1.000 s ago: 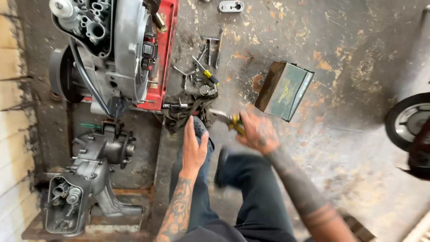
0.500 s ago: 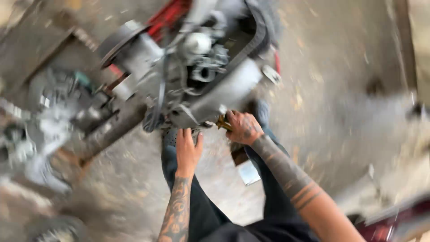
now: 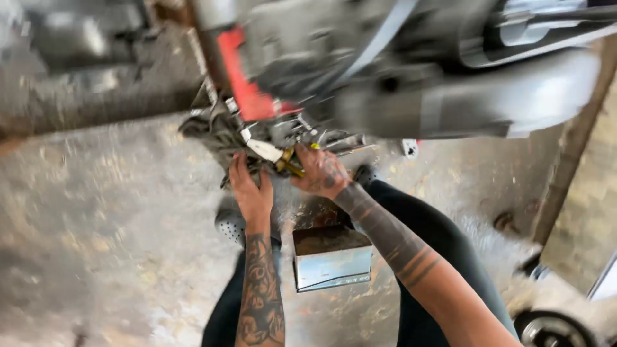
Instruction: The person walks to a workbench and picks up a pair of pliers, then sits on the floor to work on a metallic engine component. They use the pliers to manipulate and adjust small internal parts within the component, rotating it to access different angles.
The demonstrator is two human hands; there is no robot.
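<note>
My left hand (image 3: pixel 249 186) presses against a grey metal engine part (image 3: pixel 222 132) low on the floor, fingers spread on it. My right hand (image 3: pixel 320 172) grips a yellow-handled tool (image 3: pixel 290 164) whose tip is at the same part. Above them looms a blurred grey scooter body (image 3: pixel 450 83) with a red panel (image 3: pixel 241 80). Both forearms are tattooed and my legs in dark trousers stretch out below.
A small grey metal box (image 3: pixel 333 258) stands on the stained concrete floor (image 3: pixel 96 244) between my legs. A wheel (image 3: pixel 556 329) shows at the bottom right. A small white piece (image 3: pixel 410 148) lies near the scooter. The frame is motion-blurred.
The view has swung round strongly, so the scooter now fills the top. Both hands stay at the engine part, the right one still on the yellow-handled tool.
</note>
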